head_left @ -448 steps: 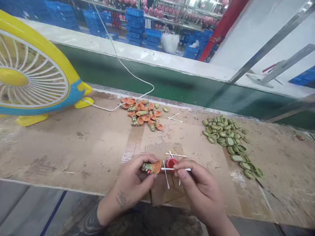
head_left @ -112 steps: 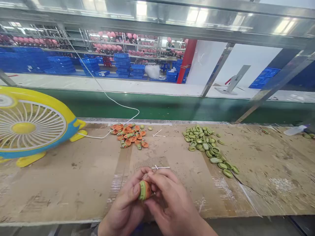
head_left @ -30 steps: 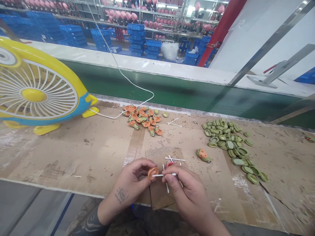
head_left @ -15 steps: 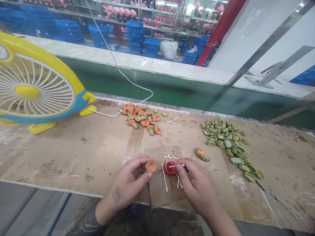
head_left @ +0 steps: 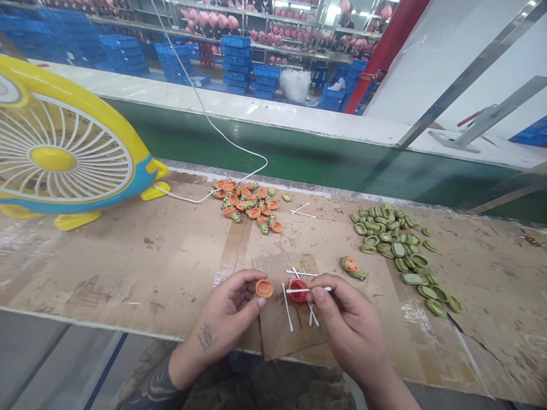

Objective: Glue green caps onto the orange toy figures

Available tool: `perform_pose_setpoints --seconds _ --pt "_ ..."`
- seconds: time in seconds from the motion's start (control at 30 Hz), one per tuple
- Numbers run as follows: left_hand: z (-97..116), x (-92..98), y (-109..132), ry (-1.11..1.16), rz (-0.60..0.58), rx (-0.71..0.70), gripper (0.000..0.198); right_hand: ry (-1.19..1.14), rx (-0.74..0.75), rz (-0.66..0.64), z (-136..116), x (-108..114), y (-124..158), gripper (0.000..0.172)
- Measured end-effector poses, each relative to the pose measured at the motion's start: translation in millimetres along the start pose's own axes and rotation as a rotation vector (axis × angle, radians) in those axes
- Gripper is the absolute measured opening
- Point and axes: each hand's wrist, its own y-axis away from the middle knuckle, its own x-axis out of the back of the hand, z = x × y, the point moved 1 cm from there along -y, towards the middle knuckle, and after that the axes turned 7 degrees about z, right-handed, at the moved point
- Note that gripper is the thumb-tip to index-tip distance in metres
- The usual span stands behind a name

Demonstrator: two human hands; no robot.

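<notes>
Between thumb and fingers, my left hand (head_left: 233, 310) grips a small orange oval cup-shaped piece (head_left: 264, 288), its hollow side facing up. My right hand (head_left: 346, 313) pinches a cotton swab (head_left: 299, 291) lying level across the top of a small pot of red paint (head_left: 298, 297). The swab's left tip points toward the orange piece, with a gap between them. Around the pot, several loose cotton swabs (head_left: 288, 307) rest on a cardboard piece (head_left: 273, 341). An orange and green figure (head_left: 352, 266) lies beyond my right hand.
Orange and green pieces (head_left: 248, 202) are heaped at the back. A pile of green oval pieces (head_left: 388, 233) spreads to the right. On the left stands a yellow and blue fan (head_left: 68, 154) with a white cord (head_left: 226, 136). Two swabs (head_left: 302, 212) lie near the back edge.
My right hand has drawn the swab up out of the red pot and turned it level, slightly toward the left. My left hand keeps hold of the orange piece, almost still.
</notes>
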Motion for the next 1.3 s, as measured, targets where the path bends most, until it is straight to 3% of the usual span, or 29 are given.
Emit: perform_pose_setpoints --seconds 0.13,0.33,0.57,0.73,0.87,0.97,1.07,1.2,1.3 --pt "0.1 0.5 0.0 -0.013 -0.020 -0.018 0.025 -0.081 0.000 -0.063 -5.9 -11.9 3.0 0.017" --pt "-0.2 0.2 0.3 0.007 -0.025 0.001 0.028 0.001 0.072 -0.120 -8.9 -20.3 -4.2 0.023" --pt "3.1 4.5 0.4 -0.151 -0.021 -0.116 0.029 -0.041 0.103 -0.071 -6.0 -9.8 -5.2 0.015" --pt "1.9 6.8 -2.3 -0.158 -0.012 -0.225 0.041 0.183 0.104 -0.035 4.6 3.3 -8.1 0.016" --pt "-1.7 2.5 0.2 -0.118 0.012 -0.142 0.042 0.320 0.113 -0.135 16.0 2.9 -7.1 0.018" --pt "-1.1 -0.4 2.3 -0.046 0.017 -0.095 0.030 0.353 0.118 -0.191 18.6 1.2 -5.6 0.020" --pt "3.2 -0.6 2.0 -0.063 -0.014 -0.104 0.020 0.298 0.105 -0.147 13.7 3.5 -5.4 0.018" --pt "9.2 1.4 0.0 -0.077 -0.052 -0.178 0.025 0.069 0.010 -0.035 3.9 4.4 -1.3 0.016" --pt "10.5 2.5 -0.5 -0.059 -0.071 -0.217 0.024 -0.079 -0.050 -0.045 -0.8 -4.0 3.9 0.015"
